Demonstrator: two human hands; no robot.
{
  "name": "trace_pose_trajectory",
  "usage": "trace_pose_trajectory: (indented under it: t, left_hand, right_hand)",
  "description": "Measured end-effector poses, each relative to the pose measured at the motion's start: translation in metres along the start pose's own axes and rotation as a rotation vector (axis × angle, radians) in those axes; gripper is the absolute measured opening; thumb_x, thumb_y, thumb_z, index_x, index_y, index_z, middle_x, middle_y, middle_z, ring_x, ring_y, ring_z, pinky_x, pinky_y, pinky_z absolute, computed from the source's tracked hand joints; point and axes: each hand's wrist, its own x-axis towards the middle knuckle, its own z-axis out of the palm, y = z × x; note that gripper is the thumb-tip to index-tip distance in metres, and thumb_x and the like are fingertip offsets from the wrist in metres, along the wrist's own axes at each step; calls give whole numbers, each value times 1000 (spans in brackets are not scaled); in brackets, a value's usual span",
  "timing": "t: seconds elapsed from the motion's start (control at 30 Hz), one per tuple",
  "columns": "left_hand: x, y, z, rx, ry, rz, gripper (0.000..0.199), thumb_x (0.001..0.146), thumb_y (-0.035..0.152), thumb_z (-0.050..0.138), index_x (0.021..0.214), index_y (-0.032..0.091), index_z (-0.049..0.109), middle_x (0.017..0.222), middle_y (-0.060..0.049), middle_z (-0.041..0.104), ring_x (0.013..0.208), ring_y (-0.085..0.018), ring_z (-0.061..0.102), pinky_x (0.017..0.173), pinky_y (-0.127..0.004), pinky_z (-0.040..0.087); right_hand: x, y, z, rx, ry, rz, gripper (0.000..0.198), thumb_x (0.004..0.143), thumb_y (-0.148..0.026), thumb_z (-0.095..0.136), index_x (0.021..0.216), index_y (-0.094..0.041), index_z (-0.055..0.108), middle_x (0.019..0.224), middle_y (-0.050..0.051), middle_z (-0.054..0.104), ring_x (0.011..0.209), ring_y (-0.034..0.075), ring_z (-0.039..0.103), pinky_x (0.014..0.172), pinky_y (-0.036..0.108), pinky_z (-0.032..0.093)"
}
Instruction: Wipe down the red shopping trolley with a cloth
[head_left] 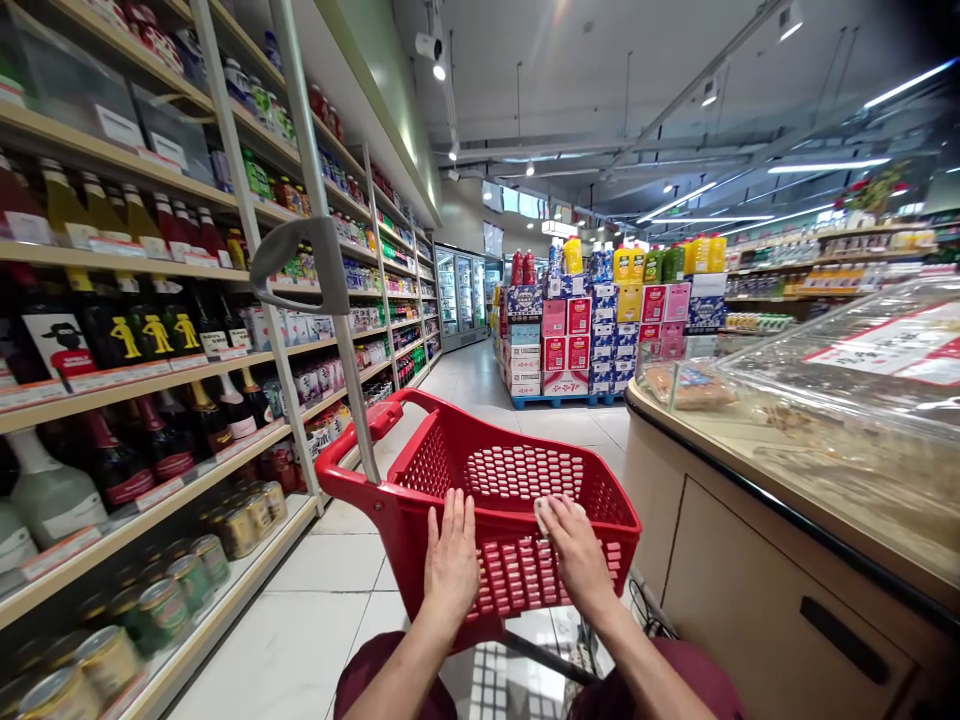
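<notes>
A red plastic shopping cart (pixel 517 515) with a perforated basket stands right in front of me, side-on. My left hand (pixel 452 560) lies against its near side, just below the rim, with the fingers stretched out and nothing in them. On the near rim farther right, my right hand (pixel 577 555) presses a small white cloth or tissue (pixel 541 512) under its curled fingers. The cart's basket holds nothing that I can see. A metal pole with a grey loop handle (pixel 304 265) rises at the cart's left end.
Shelves of bottles and cans (pixel 150 370) run along the left. A display counter (pixel 750 520) with clear covers borders the right. Stacked drink cartons (pixel 566 340) stand on blue pallets ahead, and glass-door coolers (pixel 460 290) are farther back. Pale floor tiles (pixel 322 590) lie beneath.
</notes>
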Motion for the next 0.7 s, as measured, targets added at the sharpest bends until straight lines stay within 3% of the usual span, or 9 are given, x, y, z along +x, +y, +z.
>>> trace_pose_trajectory:
  t: [0.07, 0.13, 0.2, 0.4, 0.47, 0.6, 0.7]
  left_hand:
    - [-1, 0, 0, 5, -9, 5, 67, 66, 14, 41, 132, 8, 30, 139, -14, 30, 133, -24, 6, 106, -48, 13]
    - [-1, 1, 0, 13, -13, 1, 66, 67, 14, 41, 132, 8, 30, 139, -14, 30, 133, -24, 6, 106, -48, 13]
    - [-2, 3, 0, 15, -7, -12, 66, 67, 14, 42, 132, 8, 30, 139, -14, 30, 133, -25, 6, 106, -47, 13]
    - [-2, 4, -3, 17, -10, -15, 63, 68, 15, 42, 131, 8, 33, 140, -14, 29, 132, -24, 12, 106, -47, 14]
    - [-2, 3, -4, 19, -12, -2, 63, 69, 16, 42, 130, 8, 33, 139, -14, 30, 132, -25, 12, 106, -47, 13]
    - [-2, 5, -3, 23, 0, -15, 62, 70, 16, 42, 131, 8, 33, 139, -14, 30, 132, -24, 11, 106, -45, 14]
    - [-2, 6, -3, 26, -7, -23, 61, 70, 16, 42, 130, 8, 33, 140, -14, 29, 132, -25, 11, 106, -46, 15]
  right_hand:
    - [-5, 15, -5, -15, 25, 63, 49, 80, -6, 29, 121, -24, 50, 125, 4, 50, 124, 21, 33, 99, 44, 33]
    - [-12, 32, -10, -86, 71, 218, 49, 78, -6, 29, 118, -20, 53, 121, 8, 52, 124, 24, 33, 98, 46, 32]
    - [-12, 33, -10, -131, 82, 294, 48, 77, -6, 28, 115, -15, 55, 119, 11, 54, 122, 25, 35, 97, 46, 33]
    - [9, -28, 4, -4, 1, -14, 54, 77, -2, 27, 122, -24, 48, 125, 3, 50, 122, 21, 34, 96, 42, 34]
    - [7, -20, 1, -13, 21, 18, 55, 77, -2, 28, 123, -25, 46, 125, 2, 50, 123, 21, 34, 96, 43, 34]
    - [3, 0, -3, -93, 99, 214, 53, 75, -2, 29, 120, -21, 51, 120, 8, 53, 120, 24, 37, 95, 44, 33]
    - [13, -24, 5, -58, 63, 127, 53, 76, -1, 27, 119, -20, 52, 119, 8, 54, 118, 23, 40, 94, 43, 35]
